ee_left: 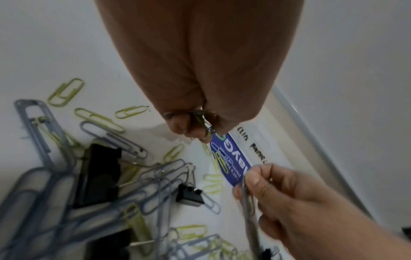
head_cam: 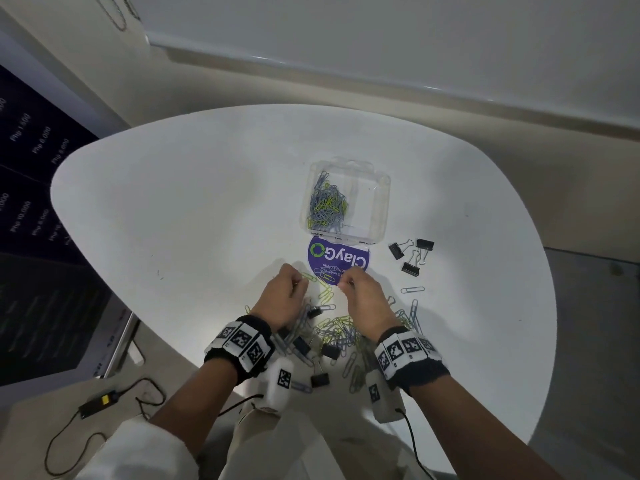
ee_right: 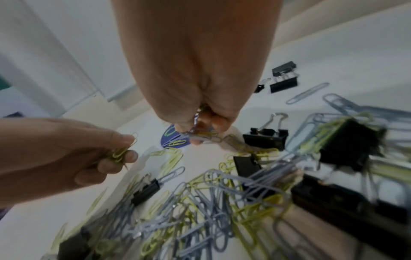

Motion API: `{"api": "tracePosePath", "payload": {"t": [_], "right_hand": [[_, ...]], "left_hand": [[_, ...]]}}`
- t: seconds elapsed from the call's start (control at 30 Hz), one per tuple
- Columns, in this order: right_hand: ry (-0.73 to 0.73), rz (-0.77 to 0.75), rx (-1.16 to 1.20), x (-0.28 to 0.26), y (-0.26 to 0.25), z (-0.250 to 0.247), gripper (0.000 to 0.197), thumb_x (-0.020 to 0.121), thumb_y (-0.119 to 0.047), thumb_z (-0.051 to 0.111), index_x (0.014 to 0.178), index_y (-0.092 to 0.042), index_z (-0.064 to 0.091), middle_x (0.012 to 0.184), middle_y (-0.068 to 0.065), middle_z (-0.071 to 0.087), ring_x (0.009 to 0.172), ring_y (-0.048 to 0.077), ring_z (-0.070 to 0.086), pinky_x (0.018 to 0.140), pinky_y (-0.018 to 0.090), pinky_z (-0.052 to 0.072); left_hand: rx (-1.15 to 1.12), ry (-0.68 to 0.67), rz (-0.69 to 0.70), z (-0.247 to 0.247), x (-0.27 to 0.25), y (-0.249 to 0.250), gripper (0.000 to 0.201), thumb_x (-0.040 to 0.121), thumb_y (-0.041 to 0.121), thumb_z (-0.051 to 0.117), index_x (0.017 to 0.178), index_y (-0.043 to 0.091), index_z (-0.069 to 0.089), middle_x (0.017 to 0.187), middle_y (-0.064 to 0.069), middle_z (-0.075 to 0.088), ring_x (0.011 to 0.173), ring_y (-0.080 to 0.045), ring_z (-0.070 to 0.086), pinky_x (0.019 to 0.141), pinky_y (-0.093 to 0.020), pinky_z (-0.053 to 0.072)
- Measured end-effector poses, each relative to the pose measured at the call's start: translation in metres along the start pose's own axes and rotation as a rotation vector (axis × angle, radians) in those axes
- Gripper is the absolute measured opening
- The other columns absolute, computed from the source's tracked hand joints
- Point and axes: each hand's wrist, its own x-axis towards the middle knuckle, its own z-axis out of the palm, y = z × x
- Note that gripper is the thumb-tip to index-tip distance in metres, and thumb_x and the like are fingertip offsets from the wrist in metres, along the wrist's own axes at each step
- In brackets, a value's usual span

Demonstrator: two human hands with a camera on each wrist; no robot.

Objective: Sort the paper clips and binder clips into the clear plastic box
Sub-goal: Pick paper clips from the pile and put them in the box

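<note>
The clear plastic box [head_cam: 375,202] lies open on the white table, its left half holding grey and yellow paper clips [head_cam: 329,206]. A mixed pile of paper clips [head_cam: 337,332] and black binder clips [head_cam: 329,350] lies near the table's front edge. My left hand [head_cam: 289,289] hovers over the pile, fingers curled, pinching yellow paper clips [ee_right: 119,153]. Close to its right, my right hand [head_cam: 360,289] pinches several paper clips [ee_right: 200,136] between thumb and fingers. Both hands are just short of the box's purple label [head_cam: 337,259].
Three black binder clips [head_cam: 412,254] lie apart to the right of the box, with a lone grey paper clip [head_cam: 412,289] below them. A dark screen [head_cam: 38,237] stands off the table's left edge. Cables [head_cam: 114,410] lie at lower left.
</note>
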Motion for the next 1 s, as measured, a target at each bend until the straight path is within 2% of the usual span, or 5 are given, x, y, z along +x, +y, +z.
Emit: {"api": "tracePosePath", "payload": {"t": [0.17, 0.4, 0.5, 0.77, 1.0], "right_hand": [[-0.014, 0.139, 0.279, -0.005, 0.004, -0.006, 0.010, 0.101, -0.016, 0.049, 0.093, -0.012, 0.054, 0.083, -0.005, 0.061, 0.072, 0.008, 0.053, 0.061, 0.010, 0.040], [0.134, 0.240, 0.773, 0.020, -0.034, -0.034, 0.020, 0.104, -0.020, 0.045, 0.119, -0.013, 0.057, 0.105, 0.007, 0.065, 0.090, 0.016, 0.063, 0.078, 0.027, 0.056], [0.232, 0.211, 0.662, 0.053, -0.051, -0.046, 0.022, 0.102, -0.027, 0.046, 0.117, -0.022, 0.062, 0.102, -0.003, 0.065, 0.095, 0.017, 0.062, 0.095, 0.042, 0.051], [0.274, 0.127, 0.427, 0.122, -0.088, -0.065, 0.030, 0.103, -0.018, 0.042, 0.126, -0.009, 0.060, 0.129, 0.004, 0.062, 0.118, 0.017, 0.056, 0.092, 0.018, 0.037], [0.064, 0.102, 0.370, 0.124, -0.085, -0.065, 0.038, 0.106, -0.029, 0.032, 0.135, -0.011, 0.050, 0.136, 0.008, 0.056, 0.125, 0.023, 0.052, 0.109, 0.037, 0.039]], "left_hand": [[-0.296, -0.036, -0.071, -0.017, 0.007, 0.023, 0.017, 0.097, 0.030, 0.050, 0.090, 0.014, 0.047, 0.076, 0.001, 0.058, 0.063, -0.010, 0.048, 0.067, -0.030, 0.040], [-0.478, 0.006, -0.039, -0.049, 0.064, 0.106, 0.008, 0.093, 0.020, 0.054, 0.091, 0.014, 0.051, 0.079, -0.004, 0.061, 0.060, -0.011, 0.051, 0.058, -0.024, 0.044], [-0.398, 0.018, -0.111, -0.049, 0.099, 0.121, 0.011, 0.092, 0.018, 0.051, 0.082, 0.017, 0.056, 0.079, -0.007, 0.067, 0.074, -0.024, 0.064, 0.078, -0.038, 0.054], [-0.244, 0.074, -0.110, -0.048, 0.101, 0.115, 0.036, 0.092, 0.036, 0.039, 0.101, 0.009, 0.060, 0.099, -0.012, 0.066, 0.094, -0.030, 0.063, 0.090, -0.050, 0.051], [-0.167, 0.018, -0.014, -0.044, 0.079, 0.110, 0.035, 0.100, 0.016, 0.034, 0.131, 0.013, 0.049, 0.120, -0.001, 0.058, 0.108, -0.021, 0.056, 0.094, -0.031, 0.043]]}}
